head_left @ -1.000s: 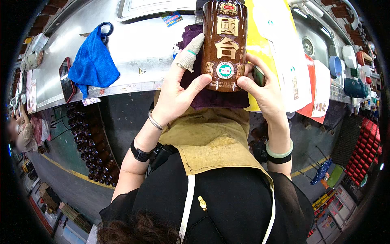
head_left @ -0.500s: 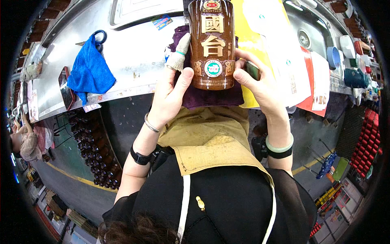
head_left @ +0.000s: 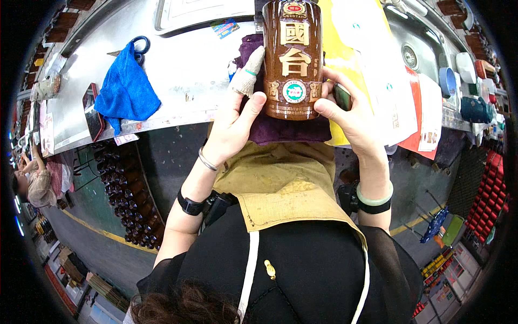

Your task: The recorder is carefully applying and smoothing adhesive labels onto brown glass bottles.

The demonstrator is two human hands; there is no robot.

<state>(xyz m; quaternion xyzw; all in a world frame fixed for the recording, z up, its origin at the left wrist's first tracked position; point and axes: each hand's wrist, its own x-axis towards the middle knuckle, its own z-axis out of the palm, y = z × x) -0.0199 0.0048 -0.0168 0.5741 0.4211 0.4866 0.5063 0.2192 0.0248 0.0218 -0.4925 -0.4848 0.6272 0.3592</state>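
Note:
A glossy brown bottle (head_left: 294,102), with pale raised lettering and a round green-and-white emblem, is between my two hands at the top middle; its upper end is cut off. My left hand (head_left: 232,127) has its thumb and fingers against the left side, and a pale knitted cover wraps one finger. My right hand (head_left: 356,119) grips the other side with thumb and fingers. A small dark green object (head_left: 342,97) shows within the right hand; its kind is unclear. Beneath the bottle lies a dark purple cloth (head_left: 291,131), hanging over the bench edge.
On the metal bench (head_left: 183,97), a blue cloth (head_left: 127,89) partly covers scissors (head_left: 142,46), beside a dark flat device (head_left: 94,113). Yellow, white and red sheets (head_left: 415,137) lie right, near a sink (head_left: 408,54). Brown bottles (head_left: 127,200) stand lower left; another person (head_left: 40,183) is far left.
The whole scene sits slightly farther right in the picture. Both hands keep nearly the same hold on the bottle, whose emblem still faces me.

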